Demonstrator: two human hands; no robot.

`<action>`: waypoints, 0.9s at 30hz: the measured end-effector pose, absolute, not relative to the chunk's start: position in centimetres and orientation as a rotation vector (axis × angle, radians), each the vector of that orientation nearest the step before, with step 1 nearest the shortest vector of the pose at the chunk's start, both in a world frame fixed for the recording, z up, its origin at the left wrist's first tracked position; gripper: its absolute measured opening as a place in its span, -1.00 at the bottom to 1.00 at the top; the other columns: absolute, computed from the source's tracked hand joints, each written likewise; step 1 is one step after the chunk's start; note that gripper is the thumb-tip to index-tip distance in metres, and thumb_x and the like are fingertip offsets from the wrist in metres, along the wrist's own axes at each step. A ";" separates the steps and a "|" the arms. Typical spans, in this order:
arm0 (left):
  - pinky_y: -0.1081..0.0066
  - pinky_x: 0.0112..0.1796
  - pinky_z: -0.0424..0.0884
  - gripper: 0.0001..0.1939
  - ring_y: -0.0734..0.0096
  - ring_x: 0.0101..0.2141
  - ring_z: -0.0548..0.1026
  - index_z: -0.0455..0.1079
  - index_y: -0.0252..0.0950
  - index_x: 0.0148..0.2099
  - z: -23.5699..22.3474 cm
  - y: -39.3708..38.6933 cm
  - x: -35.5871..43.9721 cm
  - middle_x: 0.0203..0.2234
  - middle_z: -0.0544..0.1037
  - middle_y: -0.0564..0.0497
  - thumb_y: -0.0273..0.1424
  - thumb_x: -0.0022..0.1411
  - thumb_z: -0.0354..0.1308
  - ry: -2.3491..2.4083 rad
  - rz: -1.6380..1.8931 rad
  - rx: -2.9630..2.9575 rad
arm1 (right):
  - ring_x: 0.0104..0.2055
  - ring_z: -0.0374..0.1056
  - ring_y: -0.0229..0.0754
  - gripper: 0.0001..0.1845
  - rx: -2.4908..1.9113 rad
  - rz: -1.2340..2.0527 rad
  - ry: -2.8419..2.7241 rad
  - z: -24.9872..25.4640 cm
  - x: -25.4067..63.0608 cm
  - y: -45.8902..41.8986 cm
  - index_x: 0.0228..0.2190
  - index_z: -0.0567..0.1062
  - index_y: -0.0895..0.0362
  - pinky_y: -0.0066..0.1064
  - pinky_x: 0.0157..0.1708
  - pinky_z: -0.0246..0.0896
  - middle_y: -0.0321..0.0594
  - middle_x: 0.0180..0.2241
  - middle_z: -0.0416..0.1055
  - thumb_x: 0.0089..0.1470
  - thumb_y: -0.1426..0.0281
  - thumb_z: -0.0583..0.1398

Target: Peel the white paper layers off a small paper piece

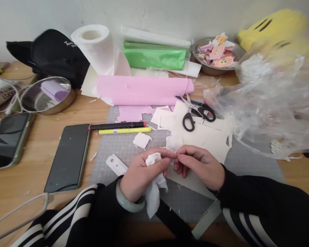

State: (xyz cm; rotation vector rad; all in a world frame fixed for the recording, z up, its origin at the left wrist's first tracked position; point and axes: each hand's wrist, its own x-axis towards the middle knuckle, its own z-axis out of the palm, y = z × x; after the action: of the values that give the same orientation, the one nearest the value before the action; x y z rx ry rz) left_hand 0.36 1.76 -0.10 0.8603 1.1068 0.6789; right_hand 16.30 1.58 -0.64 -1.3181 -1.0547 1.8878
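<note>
My left hand (150,168) is closed around a crumpled white tissue (153,197), part of which hangs below the palm. Its index fingertip meets the fingertips of my right hand (199,164). The thumb and index finger of that right hand are pinched together; anything between them is too small to make out. Both hands hover over a grey cutting mat (187,206) and a cream paper sheet (218,137). Just beyond the fingers lies a small white piece (174,142). A torn white paper scrap (142,140) and a white ruler (116,164) are near my left hand.
Black-handled scissors (189,120), a yellow pen (125,130) and a black pen (118,125) lie ahead. Behind them are pink paper (144,90) and a paper roll (92,51). A phone (68,157) lies left; clear plastic wrap (270,106) spreads right, beside a metal bowl (213,70).
</note>
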 end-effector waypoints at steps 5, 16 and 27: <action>0.56 -0.58 0.17 -0.80 0.60 -0.64 0.26 0.41 -0.37 -0.33 -0.2 1.8 0.4 -0.71 0.34 0.09 -0.34 0.01 0.15 1.073 0.657 0.868 | -0.63 0.20 -0.45 -0.87 -1.319 1.868 -1.079 -0.8 16.4 1.5 -0.60 0.34 0.22 -0.59 -0.63 0.15 -0.32 -0.63 0.30 -0.10 0.43 0.10; 0.52 -0.52 0.24 -0.70 0.55 -0.57 0.32 0.29 -0.33 -0.16 -0.2 1.7 0.6 -0.57 0.38 0.06 -0.23 0.15 -0.03 1.011 0.743 0.803 | -0.55 0.16 -0.44 -0.85 -1.267 1.864 -1.157 -0.5 16.1 1.1 -0.47 0.33 0.21 -0.56 -0.53 0.13 -0.33 -0.55 0.25 -0.13 0.38 0.18; 0.43 -0.32 0.30 -0.60 0.42 -0.38 0.37 0.24 -0.29 -0.05 -0.5 1.0 0.3 -0.42 0.41 -0.03 -0.16 0.20 -0.17 0.999 0.687 0.960 | -0.53 0.13 -0.42 -0.85 -1.233 1.665 -1.461 -0.9 16.1 1.1 -0.54 0.40 0.21 -0.54 -0.51 0.09 -0.31 -0.55 0.24 -0.10 0.36 0.19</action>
State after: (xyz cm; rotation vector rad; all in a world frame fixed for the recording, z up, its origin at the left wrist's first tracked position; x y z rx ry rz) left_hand 0.34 1.05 -0.51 0.9600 0.9988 0.6874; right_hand 16.11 1.06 -0.88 -1.2332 -1.4609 1.6645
